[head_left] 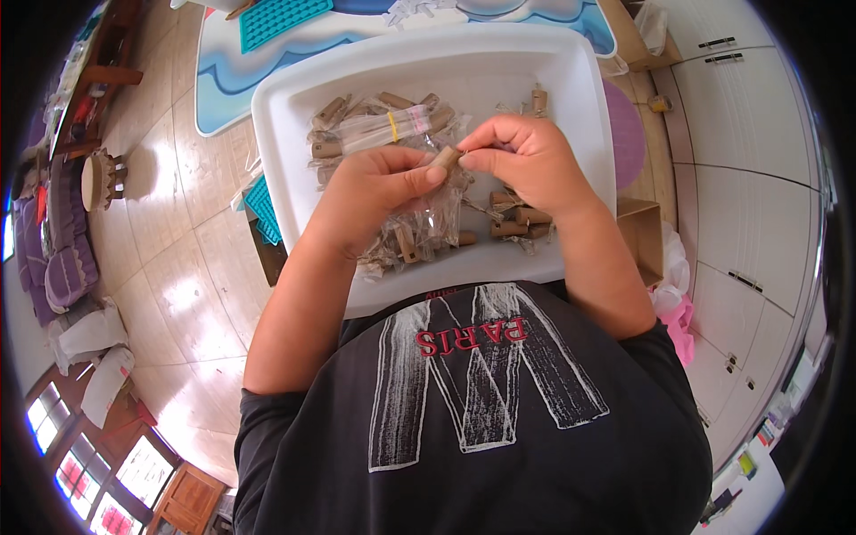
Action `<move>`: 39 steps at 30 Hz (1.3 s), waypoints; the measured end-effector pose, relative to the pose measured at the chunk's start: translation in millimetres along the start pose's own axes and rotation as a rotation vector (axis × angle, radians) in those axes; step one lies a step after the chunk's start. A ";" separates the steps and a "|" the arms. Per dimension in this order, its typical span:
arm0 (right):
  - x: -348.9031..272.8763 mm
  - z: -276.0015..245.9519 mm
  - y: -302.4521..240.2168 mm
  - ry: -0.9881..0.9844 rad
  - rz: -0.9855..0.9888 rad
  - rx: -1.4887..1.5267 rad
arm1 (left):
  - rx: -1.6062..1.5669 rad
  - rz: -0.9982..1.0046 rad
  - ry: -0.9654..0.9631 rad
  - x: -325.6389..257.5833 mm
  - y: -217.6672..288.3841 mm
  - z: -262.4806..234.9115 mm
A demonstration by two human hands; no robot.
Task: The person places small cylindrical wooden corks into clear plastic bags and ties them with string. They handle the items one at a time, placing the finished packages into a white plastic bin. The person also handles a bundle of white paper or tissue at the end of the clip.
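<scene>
Over a white plastic tub [294,89], my left hand [374,192] grips a small brown cardboard-like tube [447,158] between thumb and fingers. My right hand [533,165] is closed in a pinch at the tube's upper right end; whatever thin thing lies between its fingertips is too small to make out. Beneath and beside my hands, clear plastic wrap [441,214] spreads over several similar brown tubes [510,229]. Just beyond my left hand lies a bundle of clear plastic bags [361,135] with a yellow band [393,126] around it.
Behind the tub stands a table with a blue and white wave pattern [218,89], bearing a teal grid tray [283,20]. A cardboard box [640,236] sits right of the tub. White cabinets [744,125] line the right side, and a small stool [102,178] stands far left.
</scene>
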State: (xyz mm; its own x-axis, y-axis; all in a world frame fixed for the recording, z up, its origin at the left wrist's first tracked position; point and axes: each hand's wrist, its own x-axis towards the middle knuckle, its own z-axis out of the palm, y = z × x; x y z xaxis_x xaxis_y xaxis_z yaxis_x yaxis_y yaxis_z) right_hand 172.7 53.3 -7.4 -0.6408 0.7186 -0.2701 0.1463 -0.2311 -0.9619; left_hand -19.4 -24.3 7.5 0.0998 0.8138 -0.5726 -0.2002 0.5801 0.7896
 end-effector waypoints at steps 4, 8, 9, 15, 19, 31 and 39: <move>-1.3 5.9 -5.3 -0.089 -0.228 -0.443 | -0.045 0.086 -0.001 7.7 -9.2 0.5; -1.9 8.5 -4.1 0.042 -0.134 -0.291 | -0.181 0.104 0.072 5.9 -10.2 5.1; -1.8 10.7 -2.0 0.118 -0.070 -0.183 | -0.227 0.125 0.082 5.4 -9.3 7.9; 5.5 8.5 9.6 0.118 -0.067 -0.014 | -0.342 0.223 0.125 10.3 -19.9 17.0; 1.9 4.0 1.5 0.107 -0.008 0.006 | -0.213 0.229 0.142 5.5 -13.9 16.8; 1.4 19.6 -3.3 0.340 -0.576 -0.576 | -0.157 0.291 0.172 7.1 -19.1 29.8; 6.7 23.6 8.4 0.480 -0.690 -0.646 | -0.058 0.297 0.153 4.0 -14.1 34.4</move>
State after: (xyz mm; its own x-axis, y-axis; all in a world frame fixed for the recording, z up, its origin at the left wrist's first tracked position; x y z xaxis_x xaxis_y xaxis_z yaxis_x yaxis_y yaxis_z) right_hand 151.9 40.6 -16.3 -0.3937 0.7775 0.4904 0.3271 0.6171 -0.7157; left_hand 17.3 -27.9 1.7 -0.1181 0.9296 -0.3492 -0.2538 0.3117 0.9156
